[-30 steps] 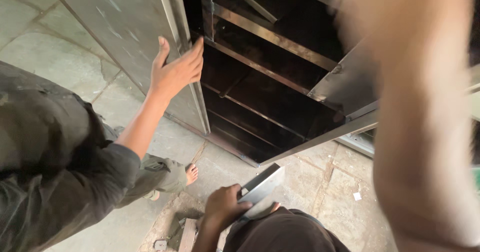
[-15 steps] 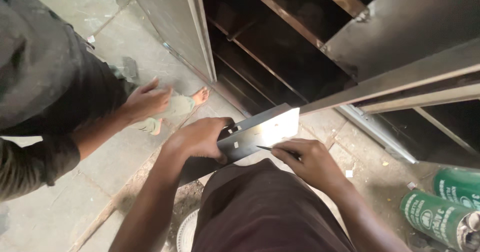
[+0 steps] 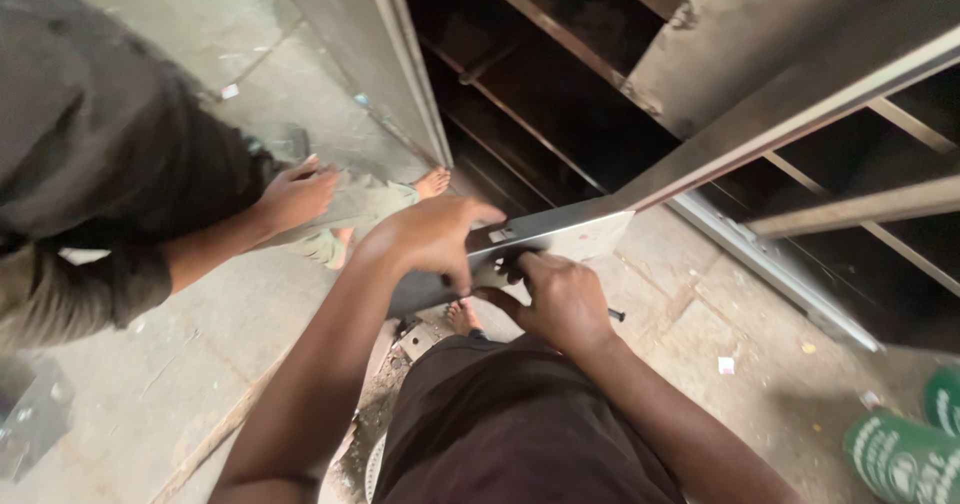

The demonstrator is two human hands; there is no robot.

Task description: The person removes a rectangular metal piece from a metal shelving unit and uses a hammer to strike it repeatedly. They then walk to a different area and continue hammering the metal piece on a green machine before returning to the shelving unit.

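Looking down, you've got a flat, pale grey metal plate in both hands, right in front of your lap and just below the slanted edge of the steel cabinet door. It's a smooth, dull sheet with straight edges and a small slot near its upper left end.

Your left hand comes over the top of it, wrist bent, fingers curled down and pressed together over the plate's left end, thumb clamping from the front. Your right hand sits below, knuckles up, fingers folded in tight against the plate's underside, so both hands are closed on it.

Behind it the cabinet stands open, dark inside, with thin rusty-brown rails running across it. The floor is rough, dusty concrete slab with bits of debris. Two green cans with white print lie at the bottom right.

On the left a second person in a dark sleeve rests a hand on their own knee, fingers loosely spread, well apart from the plate.
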